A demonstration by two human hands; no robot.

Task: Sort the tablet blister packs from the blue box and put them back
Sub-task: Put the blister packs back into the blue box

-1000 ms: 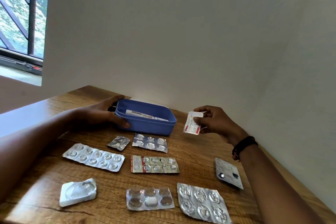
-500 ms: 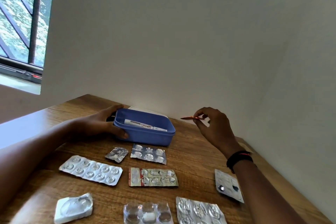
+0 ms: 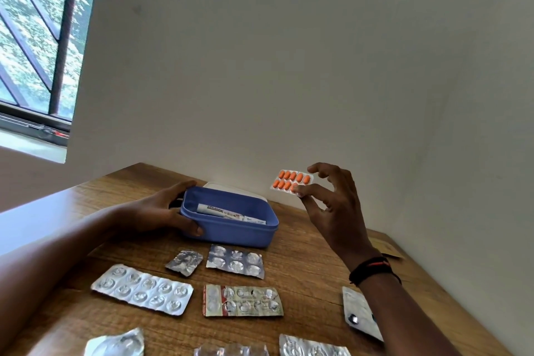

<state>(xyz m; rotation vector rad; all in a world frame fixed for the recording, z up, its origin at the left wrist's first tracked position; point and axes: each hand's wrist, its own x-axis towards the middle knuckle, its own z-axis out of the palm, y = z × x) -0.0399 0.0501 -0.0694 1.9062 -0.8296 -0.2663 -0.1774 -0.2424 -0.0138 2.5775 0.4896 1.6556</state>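
The blue box [image 3: 231, 230] stands at the back of the wooden table [image 3: 318, 263] with a white tube and a small carton inside. My left hand [image 3: 161, 211] grips its left end. Raised to the right of the box, my right hand [image 3: 332, 205] pinches a blister pack of orange tablets [image 3: 290, 180] by its right edge, tablets facing me. Several silver blister packs lie in rows in front of the box: a long one [image 3: 143, 289], a small crumpled one [image 3: 185, 262], a six-pocket one [image 3: 235, 261] and a red-edged one [image 3: 242, 300].
Another pack [image 3: 359, 315] lies partly under my right forearm. More packs are cut off by the bottom edge. A white lid [image 3: 231, 186] sits behind the box. The wall runs close behind and to the right of the table; a window [image 3: 34, 37] is at far left.
My right hand has lifted and turned the pack over, from its printed white back through edge-on to the orange tablets facing me. The left hand stays on the box.
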